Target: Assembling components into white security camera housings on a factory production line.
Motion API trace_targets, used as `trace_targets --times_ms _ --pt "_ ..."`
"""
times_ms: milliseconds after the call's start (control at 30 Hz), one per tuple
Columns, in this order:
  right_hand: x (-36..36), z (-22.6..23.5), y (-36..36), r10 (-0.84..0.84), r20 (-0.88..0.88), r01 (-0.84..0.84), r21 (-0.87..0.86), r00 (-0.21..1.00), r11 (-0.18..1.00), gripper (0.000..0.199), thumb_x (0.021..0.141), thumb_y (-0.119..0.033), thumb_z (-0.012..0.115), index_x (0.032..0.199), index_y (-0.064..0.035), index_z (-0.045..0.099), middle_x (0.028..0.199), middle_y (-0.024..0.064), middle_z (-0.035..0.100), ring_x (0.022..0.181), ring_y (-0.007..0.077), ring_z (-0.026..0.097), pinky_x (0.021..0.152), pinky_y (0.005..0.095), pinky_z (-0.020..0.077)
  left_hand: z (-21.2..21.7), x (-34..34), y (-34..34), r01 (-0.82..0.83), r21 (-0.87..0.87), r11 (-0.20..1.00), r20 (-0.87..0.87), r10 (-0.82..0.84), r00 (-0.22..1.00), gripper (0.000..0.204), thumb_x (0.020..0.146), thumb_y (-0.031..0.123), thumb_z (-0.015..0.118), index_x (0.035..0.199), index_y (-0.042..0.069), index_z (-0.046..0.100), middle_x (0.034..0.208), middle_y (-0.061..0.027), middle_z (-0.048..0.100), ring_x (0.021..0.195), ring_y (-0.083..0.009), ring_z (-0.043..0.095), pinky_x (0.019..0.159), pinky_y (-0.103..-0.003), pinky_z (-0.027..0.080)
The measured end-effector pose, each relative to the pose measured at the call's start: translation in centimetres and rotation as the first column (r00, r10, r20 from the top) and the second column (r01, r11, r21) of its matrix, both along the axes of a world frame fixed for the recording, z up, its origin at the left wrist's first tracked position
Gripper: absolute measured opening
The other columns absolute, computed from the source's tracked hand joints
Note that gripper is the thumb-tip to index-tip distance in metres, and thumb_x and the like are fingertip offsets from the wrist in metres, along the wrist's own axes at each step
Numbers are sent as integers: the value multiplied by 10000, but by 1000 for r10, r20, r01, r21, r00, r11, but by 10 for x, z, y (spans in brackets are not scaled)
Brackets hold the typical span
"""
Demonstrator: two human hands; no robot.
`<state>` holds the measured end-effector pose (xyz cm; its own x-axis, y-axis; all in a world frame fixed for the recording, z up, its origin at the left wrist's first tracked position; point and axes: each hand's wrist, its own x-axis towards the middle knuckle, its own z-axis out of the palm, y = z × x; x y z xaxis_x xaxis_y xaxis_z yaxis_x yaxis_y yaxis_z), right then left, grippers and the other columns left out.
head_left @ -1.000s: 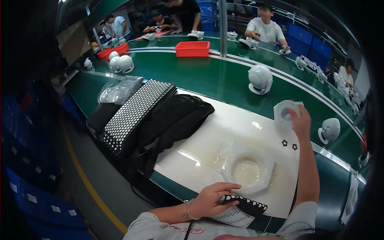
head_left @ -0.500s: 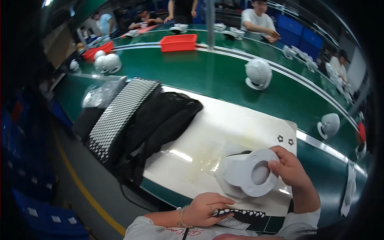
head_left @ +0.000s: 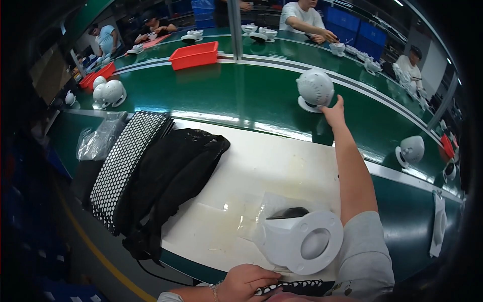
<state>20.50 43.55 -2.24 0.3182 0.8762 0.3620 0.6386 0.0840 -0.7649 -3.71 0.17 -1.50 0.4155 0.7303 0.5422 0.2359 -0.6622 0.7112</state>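
Observation:
Stretched far forward, my right hand (head_left: 334,113) is open at the base of a white round-headed device (head_left: 316,86) on the green belt. Its fingers are apart; whether they touch the base I cannot tell. My left hand (head_left: 249,282) lies open at the near table edge, fingers extended over a black-and-white dotted strip (head_left: 297,286). A white plastic stand with a ring-shaped end (head_left: 282,241) rests on the white board (head_left: 271,156), partly over a clear plastic bag (head_left: 251,221). A dark oval piece (head_left: 289,213) shows beside the stand.
Black fabric (head_left: 176,171), a dotted panel (head_left: 126,166) and a clear bag (head_left: 100,136) lie left. More white devices stand on the belt (head_left: 226,95), one at right (head_left: 411,151). A red bin (head_left: 195,55) and a metal post (head_left: 235,30) are beyond. Co-workers sit across.
My right hand has let go of the white stand, now lying on the board, and has reached forward to the round device. My left hand stays near the table edge. The view has shifted.

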Motion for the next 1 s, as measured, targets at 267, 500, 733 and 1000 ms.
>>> trace_targets --times_ms 267,500,733,1000 --pt "19 6 -20 -20 -78 15 -54 997 998 729 607 -214 710 1201 17 357 1111 188 524 1021 294 526 864 338 418 15 10 2 -111 -139 984 -68 102 992 221 644 107 734 843 77 641 893 -19 644 729 -163 611 610 -265 472" --pt "110 48 -147 92 -650 -225 -124 754 967 600 692 -218 637 1173 13 361 996 123 520 767 195 574 648 309 497 16 18 -3 -70 -167 983 -7 70 998 206 638 67 727 827 59 645 875 -42 640 683 -174 606 583 -264 473" --pt "193 36 -293 -83 -335 40 -135 938 990 604 682 -141 630 1197 -13 341 1091 111 455 965 209 514 747 300 466 23 23 -10 -139 -243 960 -26 137 990 221 637 23 715 842 3 634 816 -104 624 709 -203 610 635 -262 476" --pt "220 21 -342 -195 66 201 -100 979 974 791 663 -152 724 1296 -9 272 1269 170 388 1226 267 332 1026 367 244 20 24 -9 -160 -318 935 72 192 979 197 653 -2 698 837 -14 629 826 -107 622 725 -180 598 657 -250 463"
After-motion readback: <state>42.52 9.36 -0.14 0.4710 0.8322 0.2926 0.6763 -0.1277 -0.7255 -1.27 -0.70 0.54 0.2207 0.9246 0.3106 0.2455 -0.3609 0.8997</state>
